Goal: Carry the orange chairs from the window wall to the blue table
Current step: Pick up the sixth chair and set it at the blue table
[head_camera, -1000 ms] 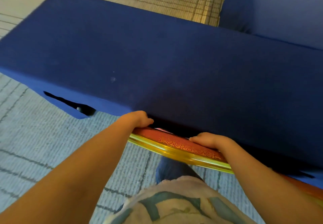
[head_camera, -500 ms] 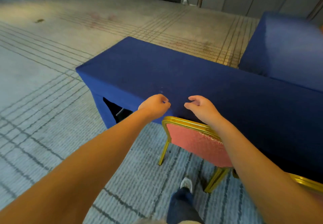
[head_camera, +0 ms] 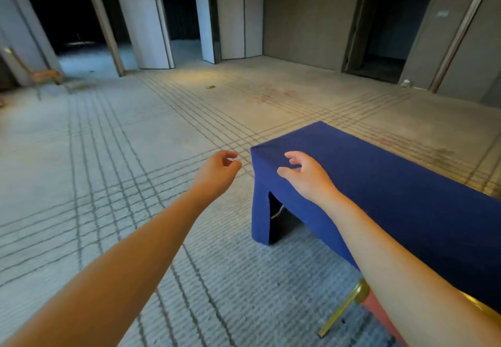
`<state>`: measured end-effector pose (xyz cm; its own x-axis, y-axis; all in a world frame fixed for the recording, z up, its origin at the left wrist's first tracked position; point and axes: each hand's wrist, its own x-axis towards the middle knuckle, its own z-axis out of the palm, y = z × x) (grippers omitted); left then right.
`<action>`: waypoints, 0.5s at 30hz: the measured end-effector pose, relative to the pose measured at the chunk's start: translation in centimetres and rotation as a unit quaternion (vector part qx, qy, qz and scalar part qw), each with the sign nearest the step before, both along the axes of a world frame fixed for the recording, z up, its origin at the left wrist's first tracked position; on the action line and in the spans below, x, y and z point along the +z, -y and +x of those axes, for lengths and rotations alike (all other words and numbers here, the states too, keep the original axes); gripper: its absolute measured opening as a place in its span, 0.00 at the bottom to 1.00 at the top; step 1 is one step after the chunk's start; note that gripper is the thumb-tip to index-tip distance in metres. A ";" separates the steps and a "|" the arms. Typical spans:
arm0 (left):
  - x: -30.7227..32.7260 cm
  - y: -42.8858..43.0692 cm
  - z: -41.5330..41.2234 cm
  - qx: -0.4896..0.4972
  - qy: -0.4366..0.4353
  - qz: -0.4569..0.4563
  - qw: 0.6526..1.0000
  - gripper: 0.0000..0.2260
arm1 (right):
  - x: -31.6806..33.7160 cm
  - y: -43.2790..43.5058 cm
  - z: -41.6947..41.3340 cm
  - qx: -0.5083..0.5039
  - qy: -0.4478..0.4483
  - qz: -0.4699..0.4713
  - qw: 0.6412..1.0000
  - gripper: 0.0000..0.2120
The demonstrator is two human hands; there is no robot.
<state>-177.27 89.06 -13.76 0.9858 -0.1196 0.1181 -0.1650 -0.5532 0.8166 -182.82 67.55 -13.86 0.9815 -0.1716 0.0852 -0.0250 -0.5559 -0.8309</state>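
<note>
**Two empty hands, one chair by the table**

There are two hands, one blue table, and two chairs.

The left hand [head_camera: 217, 169] is out in the air over the carpet [head_camera: 108, 170]. Its fingers curl in loosely and hold nothing. The right hand [head_camera: 306, 177] is over the near corner of the table [head_camera: 393, 184]. Its fingers are spread a little and bent, and they hold nothing too. I cannot tell if it touches the cloth.

One chair [head_camera: 357, 299] is down at about 5 o'clock, tucked against the long side of the table. Only a gold leg, a gold corner and a bit of its orange-pink back show. The right arm hides the rest. It is well apart from both sets of fingers, back near the right elbow.

The other chair [head_camera: 40, 74] is far off at about 10 o'clock, by the grey wall panels. It looks blurry.
</note>
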 end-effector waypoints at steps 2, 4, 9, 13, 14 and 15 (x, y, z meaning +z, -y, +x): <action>0.9 -4.0 1.1 0.032 0.008 -0.010 0.999 0.14 | 1.3 -3.0 2.6 0.048 0.013 -0.006 0.999 0.26; 1.5 -7.6 2.4 0.061 0.012 -0.013 0.998 0.15 | 2.7 -5.8 5.4 0.090 0.016 -0.008 0.996 0.26; 2.9 -14.3 5.8 0.127 0.018 -0.021 0.991 0.16 | 4.8 -11.7 12.1 0.151 0.039 -0.018 0.988 0.27; 3.8 -18.8 10.3 0.183 0.022 -0.012 0.983 0.16 | 5.4 -16.4 19.6 0.202 0.044 -0.019 0.978 0.28; 4.1 -19.6 11.6 0.194 0.022 -0.010 0.981 0.17 | 5.5 -17.3 21.6 0.212 0.047 -0.020 0.976 0.28; 4.4 -20.5 13.0 0.205 0.023 -0.009 0.978 0.17 | 5.7 -18.2 23.7 0.223 0.050 -0.020 0.973 0.28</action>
